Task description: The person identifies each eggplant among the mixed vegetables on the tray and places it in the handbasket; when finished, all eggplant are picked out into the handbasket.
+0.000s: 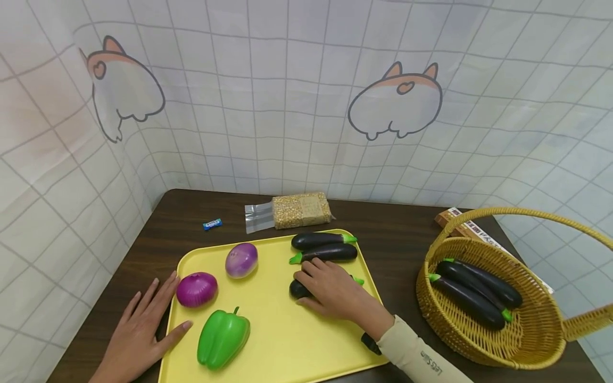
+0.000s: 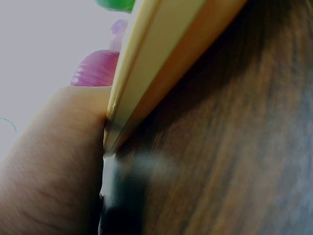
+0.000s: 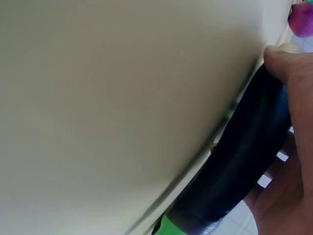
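Note:
My right hand (image 1: pixel 331 290) grips a dark eggplant (image 1: pixel 299 290) over the right part of the yellow tray (image 1: pixel 268 340). In the right wrist view, thumb and fingers lie on either side of this eggplant (image 3: pixel 239 152), its green stem end pointing down. Two more eggplants lie just beyond that hand: one (image 1: pixel 313 241) at the back, another (image 1: pixel 330 252) in front of it. With fingers extended, my left hand (image 1: pixel 141 330) rests along the tray's left edge, its thumb over the rim. Near it are a purple onion (image 1: pixel 197 290) and a green bell pepper (image 1: pixel 223 339). A paler purple-and-white vegetable (image 1: pixel 241 260) sits farther back.
A wicker basket (image 1: pixel 426 298) with a tall handle stands right of the tray, holding several eggplants (image 1: pixel 471 300). Behind it lies a long box (image 1: pixel 457 226). A bag of yellow kernels (image 1: pixel 301 210) and a small blue packet (image 1: pixel 212 224) lie beyond the tray. A black object (image 1: pixel 371 343) shows by the right wrist.

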`<state>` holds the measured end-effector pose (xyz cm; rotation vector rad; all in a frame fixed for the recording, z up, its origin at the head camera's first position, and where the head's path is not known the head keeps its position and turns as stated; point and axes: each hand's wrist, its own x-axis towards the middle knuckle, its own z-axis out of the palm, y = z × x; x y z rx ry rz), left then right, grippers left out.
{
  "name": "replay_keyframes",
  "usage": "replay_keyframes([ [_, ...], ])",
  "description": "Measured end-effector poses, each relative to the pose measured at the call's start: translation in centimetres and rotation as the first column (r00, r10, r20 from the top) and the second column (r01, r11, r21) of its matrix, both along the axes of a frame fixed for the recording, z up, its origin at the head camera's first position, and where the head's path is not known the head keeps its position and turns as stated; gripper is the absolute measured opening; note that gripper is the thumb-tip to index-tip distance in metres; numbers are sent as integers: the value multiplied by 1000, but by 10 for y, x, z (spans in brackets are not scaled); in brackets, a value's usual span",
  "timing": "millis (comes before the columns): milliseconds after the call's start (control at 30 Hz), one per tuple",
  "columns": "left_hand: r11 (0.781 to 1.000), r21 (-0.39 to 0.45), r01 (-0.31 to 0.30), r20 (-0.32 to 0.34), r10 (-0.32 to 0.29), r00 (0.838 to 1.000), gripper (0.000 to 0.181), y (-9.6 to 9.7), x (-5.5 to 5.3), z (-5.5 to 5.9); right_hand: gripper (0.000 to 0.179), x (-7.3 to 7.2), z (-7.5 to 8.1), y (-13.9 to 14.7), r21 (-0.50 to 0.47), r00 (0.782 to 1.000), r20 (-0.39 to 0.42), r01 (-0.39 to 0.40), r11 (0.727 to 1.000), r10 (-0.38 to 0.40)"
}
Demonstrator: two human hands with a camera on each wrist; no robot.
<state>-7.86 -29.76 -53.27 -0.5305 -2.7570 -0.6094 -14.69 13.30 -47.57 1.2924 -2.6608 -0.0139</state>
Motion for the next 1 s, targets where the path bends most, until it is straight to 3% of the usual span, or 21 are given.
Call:
replay_keyframes([
  [433, 1000, -9, 10, -24, -10, 1000, 96, -4, 1, -1, 42, 6, 6, 6, -45, 999, 28, 21, 999, -20],
  [767, 1000, -10, 8, -21, -8, 1000, 96, -3, 1, -5, 37, 8, 21, 17, -32, 999, -25, 24, 999, -25],
  [1000, 1000, -6, 9, -19, -9, 1000, 96, 0, 0, -2, 37, 13, 33, 28, -43, 997, -25, 75, 996, -76],
])
